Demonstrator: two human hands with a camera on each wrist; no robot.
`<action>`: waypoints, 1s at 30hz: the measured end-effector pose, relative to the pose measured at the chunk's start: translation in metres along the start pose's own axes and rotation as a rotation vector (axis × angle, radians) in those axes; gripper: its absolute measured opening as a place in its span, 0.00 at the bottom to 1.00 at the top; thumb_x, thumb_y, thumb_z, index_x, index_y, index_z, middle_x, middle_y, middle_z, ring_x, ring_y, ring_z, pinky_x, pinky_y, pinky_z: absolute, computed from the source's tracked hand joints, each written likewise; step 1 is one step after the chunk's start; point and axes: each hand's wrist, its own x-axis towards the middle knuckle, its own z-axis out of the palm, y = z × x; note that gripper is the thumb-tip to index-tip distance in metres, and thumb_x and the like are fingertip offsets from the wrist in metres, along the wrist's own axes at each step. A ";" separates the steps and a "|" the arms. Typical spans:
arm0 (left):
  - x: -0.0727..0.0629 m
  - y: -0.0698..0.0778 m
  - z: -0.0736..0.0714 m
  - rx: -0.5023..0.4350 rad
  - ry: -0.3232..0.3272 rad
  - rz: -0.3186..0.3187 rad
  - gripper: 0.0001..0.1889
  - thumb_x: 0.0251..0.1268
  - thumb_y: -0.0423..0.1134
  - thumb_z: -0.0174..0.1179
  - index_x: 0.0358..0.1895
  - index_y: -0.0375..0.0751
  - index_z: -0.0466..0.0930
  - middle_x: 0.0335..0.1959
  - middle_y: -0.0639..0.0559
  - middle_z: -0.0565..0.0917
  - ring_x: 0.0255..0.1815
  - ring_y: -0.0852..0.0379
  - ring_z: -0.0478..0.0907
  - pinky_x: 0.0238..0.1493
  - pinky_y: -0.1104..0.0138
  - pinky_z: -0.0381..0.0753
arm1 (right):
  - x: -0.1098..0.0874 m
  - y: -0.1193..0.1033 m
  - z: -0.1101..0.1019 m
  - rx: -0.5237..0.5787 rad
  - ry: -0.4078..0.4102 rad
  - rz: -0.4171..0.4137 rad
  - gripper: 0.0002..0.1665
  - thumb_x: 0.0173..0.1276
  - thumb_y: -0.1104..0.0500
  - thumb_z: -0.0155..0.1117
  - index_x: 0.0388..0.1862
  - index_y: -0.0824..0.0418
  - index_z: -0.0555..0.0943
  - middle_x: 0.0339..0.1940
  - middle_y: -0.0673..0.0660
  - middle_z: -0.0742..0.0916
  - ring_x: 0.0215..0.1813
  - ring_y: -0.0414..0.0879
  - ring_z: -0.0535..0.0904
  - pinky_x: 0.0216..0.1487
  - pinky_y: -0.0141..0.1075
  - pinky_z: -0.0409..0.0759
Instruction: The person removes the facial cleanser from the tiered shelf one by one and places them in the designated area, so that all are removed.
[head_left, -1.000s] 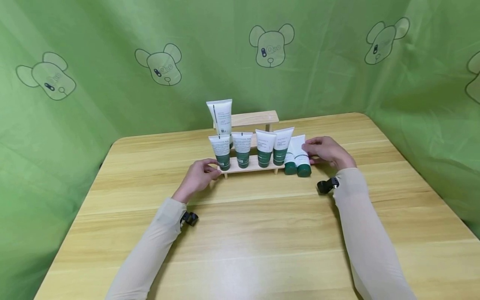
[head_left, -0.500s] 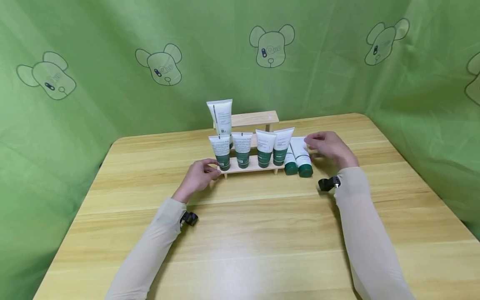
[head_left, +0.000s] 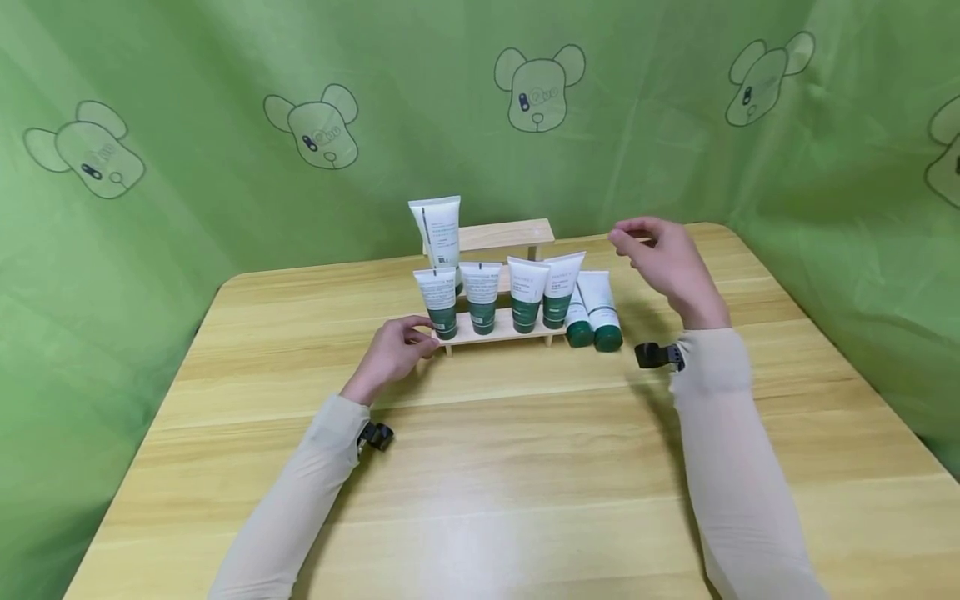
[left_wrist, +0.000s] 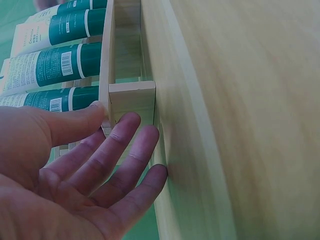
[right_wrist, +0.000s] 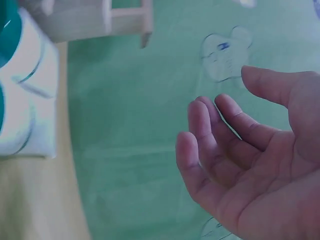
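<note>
My left hand pinches the front left end of a wooden tiered display stand. In the left wrist view its thumb lies on the shelf edge, while the other fingers spread below. Along the front shelf stand several small white-and-green cream tubes, caps down. One larger tube rises behind them at the left. My right hand is raised in the air, its fingers loosely bent around nothing. Below and left of it, two more tubes lean at the stand's right end, one partly hidden.
The stand's upper shelf reaches toward the table's back edge. Green cloth printed with bear heads hangs behind the wooden table. Small black cameras are strapped at both wrists.
My right hand has let go of the rightmost tube and lifted up and away from it. That tube stays at the stand's right end. The left hand keeps its hold on the stand.
</note>
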 end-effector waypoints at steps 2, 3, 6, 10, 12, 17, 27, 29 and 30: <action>0.000 0.000 -0.001 -0.002 0.001 -0.008 0.21 0.72 0.37 0.64 0.65 0.40 0.78 0.46 0.41 0.89 0.42 0.47 0.86 0.36 0.67 0.80 | -0.004 -0.010 0.002 -0.011 0.024 -0.039 0.36 0.77 0.36 0.54 0.71 0.60 0.74 0.59 0.60 0.81 0.57 0.49 0.76 0.53 0.38 0.76; -0.001 0.000 -0.001 -0.002 0.001 -0.010 0.21 0.72 0.37 0.64 0.66 0.40 0.78 0.47 0.41 0.89 0.42 0.47 0.86 0.36 0.67 0.80 | -0.006 -0.014 0.003 -0.014 0.035 -0.060 0.36 0.77 0.36 0.54 0.70 0.60 0.75 0.58 0.60 0.82 0.57 0.49 0.77 0.53 0.37 0.76; -0.001 -0.001 -0.002 0.000 0.004 -0.017 0.21 0.72 0.37 0.64 0.66 0.40 0.78 0.47 0.41 0.89 0.43 0.47 0.86 0.36 0.67 0.80 | -0.011 -0.028 0.009 -0.016 0.056 -0.121 0.34 0.78 0.39 0.55 0.69 0.61 0.76 0.57 0.61 0.84 0.55 0.48 0.78 0.52 0.36 0.75; -0.001 0.000 -0.001 -0.004 0.002 -0.023 0.21 0.72 0.37 0.64 0.65 0.40 0.78 0.47 0.42 0.89 0.43 0.47 0.86 0.37 0.66 0.81 | -0.013 -0.039 0.017 -0.019 0.049 -0.171 0.31 0.79 0.41 0.56 0.69 0.61 0.77 0.58 0.61 0.84 0.57 0.50 0.79 0.55 0.39 0.76; -0.001 0.000 -0.001 -0.006 -0.001 -0.022 0.21 0.72 0.38 0.64 0.65 0.41 0.78 0.47 0.42 0.89 0.43 0.47 0.86 0.38 0.66 0.80 | -0.013 -0.043 0.021 -0.031 0.038 -0.182 0.31 0.79 0.41 0.56 0.69 0.60 0.77 0.59 0.61 0.84 0.59 0.51 0.78 0.58 0.42 0.76; 0.000 -0.001 0.001 -0.009 0.003 -0.019 0.19 0.72 0.38 0.64 0.64 0.42 0.79 0.46 0.44 0.89 0.43 0.47 0.85 0.38 0.66 0.80 | -0.012 -0.056 0.030 -0.053 0.014 -0.191 0.31 0.79 0.40 0.55 0.68 0.59 0.77 0.60 0.58 0.84 0.60 0.50 0.78 0.63 0.46 0.75; 0.001 0.000 0.000 -0.008 -0.005 -0.011 0.20 0.71 0.38 0.65 0.64 0.41 0.78 0.47 0.42 0.89 0.43 0.48 0.86 0.38 0.66 0.81 | -0.010 -0.091 0.050 -0.053 -0.020 -0.263 0.27 0.78 0.44 0.59 0.66 0.60 0.78 0.59 0.57 0.85 0.60 0.49 0.80 0.65 0.45 0.76; 0.001 0.000 0.000 -0.004 -0.002 -0.010 0.20 0.71 0.38 0.65 0.64 0.41 0.79 0.47 0.42 0.89 0.43 0.48 0.86 0.39 0.66 0.81 | -0.009 -0.098 0.056 -0.057 -0.036 -0.285 0.26 0.78 0.45 0.60 0.66 0.60 0.78 0.60 0.57 0.85 0.60 0.49 0.80 0.65 0.45 0.76; 0.001 -0.001 0.000 0.000 -0.002 -0.008 0.20 0.71 0.38 0.65 0.64 0.41 0.79 0.47 0.42 0.89 0.43 0.48 0.86 0.39 0.66 0.81 | -0.007 -0.101 0.059 -0.059 -0.045 -0.295 0.26 0.78 0.46 0.60 0.66 0.61 0.78 0.60 0.57 0.85 0.60 0.49 0.80 0.65 0.45 0.76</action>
